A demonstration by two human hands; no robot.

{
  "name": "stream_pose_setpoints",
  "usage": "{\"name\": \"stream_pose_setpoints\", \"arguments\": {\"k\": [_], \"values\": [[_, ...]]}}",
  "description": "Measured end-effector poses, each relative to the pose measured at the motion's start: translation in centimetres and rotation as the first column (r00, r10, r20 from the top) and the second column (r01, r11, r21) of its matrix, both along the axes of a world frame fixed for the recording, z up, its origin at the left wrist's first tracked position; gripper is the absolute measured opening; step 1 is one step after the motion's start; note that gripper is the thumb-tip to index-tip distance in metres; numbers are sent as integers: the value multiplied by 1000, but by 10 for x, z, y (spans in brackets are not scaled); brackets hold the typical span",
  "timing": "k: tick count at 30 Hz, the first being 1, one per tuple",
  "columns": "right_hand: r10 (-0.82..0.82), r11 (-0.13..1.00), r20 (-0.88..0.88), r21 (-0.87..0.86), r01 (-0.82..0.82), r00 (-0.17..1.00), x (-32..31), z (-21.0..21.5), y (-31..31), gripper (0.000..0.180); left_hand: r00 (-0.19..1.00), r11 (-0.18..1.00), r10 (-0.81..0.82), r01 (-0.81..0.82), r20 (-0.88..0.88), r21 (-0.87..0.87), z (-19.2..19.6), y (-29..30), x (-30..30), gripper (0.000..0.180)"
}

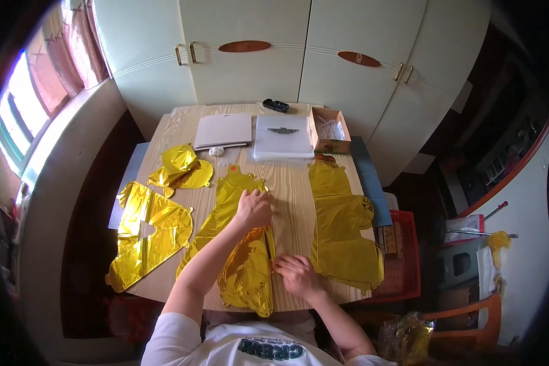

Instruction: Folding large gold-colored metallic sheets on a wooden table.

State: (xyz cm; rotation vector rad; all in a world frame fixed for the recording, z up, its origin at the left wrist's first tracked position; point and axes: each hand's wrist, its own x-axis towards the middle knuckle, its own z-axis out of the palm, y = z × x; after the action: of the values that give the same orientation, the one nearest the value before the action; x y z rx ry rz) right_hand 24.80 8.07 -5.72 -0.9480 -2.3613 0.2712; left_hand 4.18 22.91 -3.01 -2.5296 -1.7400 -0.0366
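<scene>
A flat gold foil balloon [233, 188] lies in the middle of the wooden table, its lower part folded over and crinkled. My left hand [254, 207] is closed on the balloon's right edge, near its upper end. Lower down, my right hand [299, 276] has bent fingers pinching the same long edge; the fingertips are partly hidden. To the left lie a shiny gold foil balloon [171, 218] and, above it, a crumpled gold foil piece [180, 160]. Another flat gold balloon [338, 213] lies to the right of my hands.
Along the table's far side are a stack of pale cards [222, 130], clear plastic bags [274, 146], a small box [341, 145] with white items, a black object [276, 105] and a white ribbon roll [216, 151]. A red crate [409, 256] and wooden chair [470, 335] stand right.
</scene>
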Motion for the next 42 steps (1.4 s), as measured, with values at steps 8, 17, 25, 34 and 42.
{"name": "stream_pose_setpoints", "arguments": {"k": [8, 17, 25, 34, 42], "values": [[9, 1000, 20, -24, -9, 1000, 0, 3, -1, 25, 999, 997, 34, -33, 9, -68, -1, 18, -5, 36], [29, 998, 57, -52, -26, 998, 2, 5, 0, 28, 987, 980, -90, 65, -129, -187, 12, 23, -6, 94], [73, 991, 79, -119, -63, 994, 4, 7, 5, 28, 989, 979, -31, 0, -146, -203, -3, 19, 0, 123], [240, 971, 316, -60, -233, 918, 5, 19, 20, 25, 972, 961, -31, -35, -233, -274, 2, 24, 9, 137], [182, 981, 365, 3, -196, 913, 7, 15, 66, 44, 962, 967, -14, -56, -273, -249, 4, 18, 12, 120]]}}
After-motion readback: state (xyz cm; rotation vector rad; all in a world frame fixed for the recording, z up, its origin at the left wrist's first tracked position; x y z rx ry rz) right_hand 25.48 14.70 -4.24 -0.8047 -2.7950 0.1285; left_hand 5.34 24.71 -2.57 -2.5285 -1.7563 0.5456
